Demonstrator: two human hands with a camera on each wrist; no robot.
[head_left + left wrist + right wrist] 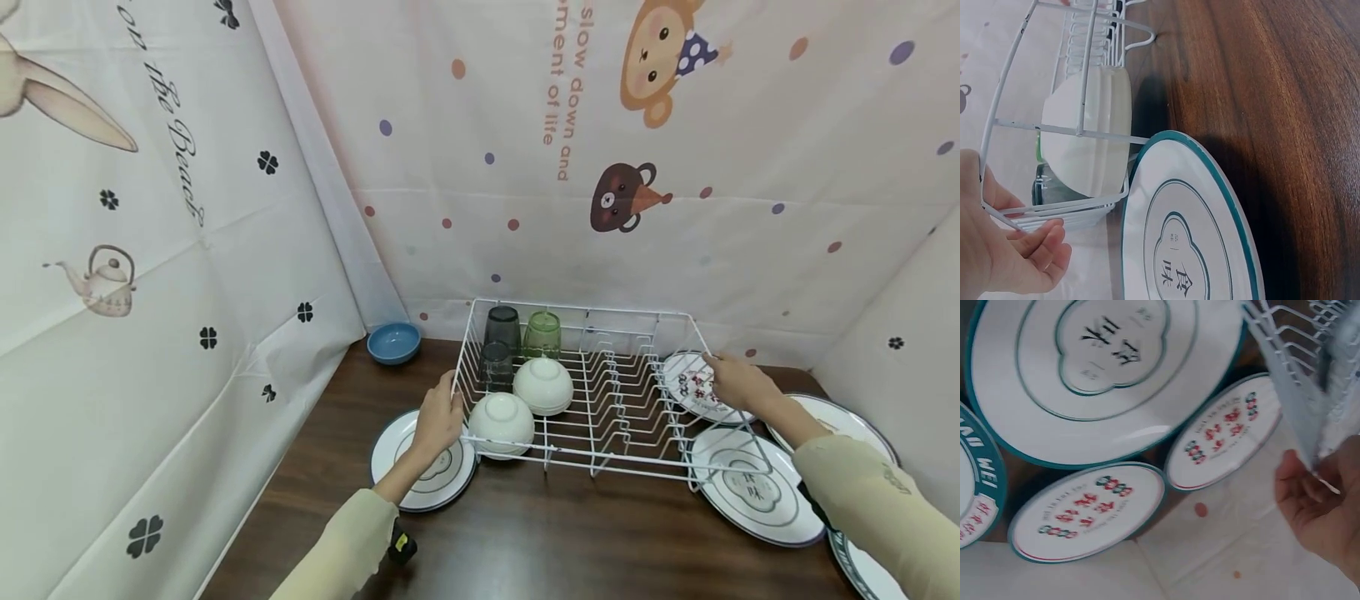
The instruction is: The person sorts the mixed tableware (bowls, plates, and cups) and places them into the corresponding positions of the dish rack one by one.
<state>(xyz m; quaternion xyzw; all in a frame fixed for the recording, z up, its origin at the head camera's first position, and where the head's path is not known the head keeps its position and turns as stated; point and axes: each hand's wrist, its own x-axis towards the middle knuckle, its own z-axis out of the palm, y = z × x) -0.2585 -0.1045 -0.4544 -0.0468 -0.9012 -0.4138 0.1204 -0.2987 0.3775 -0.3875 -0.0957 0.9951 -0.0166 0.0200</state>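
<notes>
A white wire dish rack [615,455] spans the space between both hands. My left hand [437,421] grips its left side, fingers curled round the wire in the left wrist view. My right hand [738,385] holds the right side; in the right wrist view its fingers [1294,487] curl at a rack corner. Inside, at the left, are two upturned white bowls, a front one [501,421] and a rear one [543,383]. Behind them stand a tall dark glass [502,325], a smaller dark glass [496,367] and a green glass [542,333].
A white plate [386,450] lies below my left hand. On the right are a flower-patterned plate [684,379], a larger rimmed plate [780,508] and more plates near my right sleeve. A blue bowl [393,343] sits at the back left. Printed cloth [525,250] hangs behind the table.
</notes>
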